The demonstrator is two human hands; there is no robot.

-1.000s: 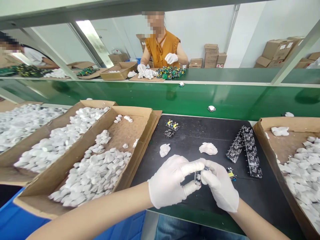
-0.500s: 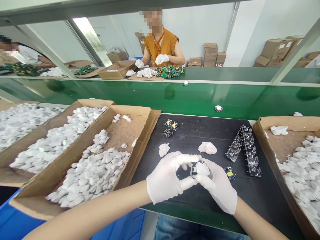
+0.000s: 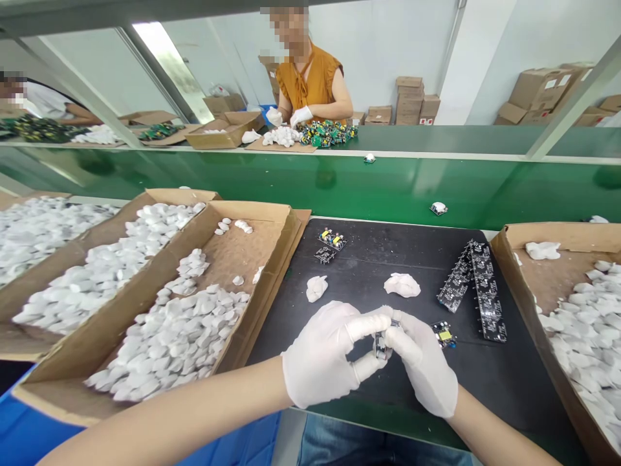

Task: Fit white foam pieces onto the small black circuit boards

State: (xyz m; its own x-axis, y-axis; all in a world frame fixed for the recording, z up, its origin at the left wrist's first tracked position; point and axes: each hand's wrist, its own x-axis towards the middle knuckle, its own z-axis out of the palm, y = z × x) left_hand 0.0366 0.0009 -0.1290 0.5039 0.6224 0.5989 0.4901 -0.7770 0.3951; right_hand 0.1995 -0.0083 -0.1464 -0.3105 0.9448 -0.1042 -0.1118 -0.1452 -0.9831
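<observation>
Both of my hands wear white gloves and meet over the black mat (image 3: 356, 259). My left hand (image 3: 327, 356) pinches one side of a small circuit board (image 3: 380, 344) between thumb and fingers. From the other side my right hand (image 3: 429, 366) grips the same board, its thumb pressed across the face. The board is tilted on edge, and the fingers hide much of it. Beyond my hands lie two white putty lumps, a smaller one (image 3: 317, 288) at left and a wider one (image 3: 402, 285) at right. Beside my right hand rests a circuit board with a yellow part (image 3: 444, 334).
Cardboard trays of white pieces stand at left (image 3: 291, 223) and right (image 3: 582, 234). Black board strips (image 3: 488, 291) lie on the mat's right; small boards (image 3: 332, 239) lie at its back. A green conveyor (image 3: 291, 188) carries boards. A co-worker (image 3: 310, 84) works opposite.
The board in my hands has turned more edge-on, and my right thumb now covers the white lump seen on it. Boards on the green conveyor have shifted right. The co-worker's hands moved left.
</observation>
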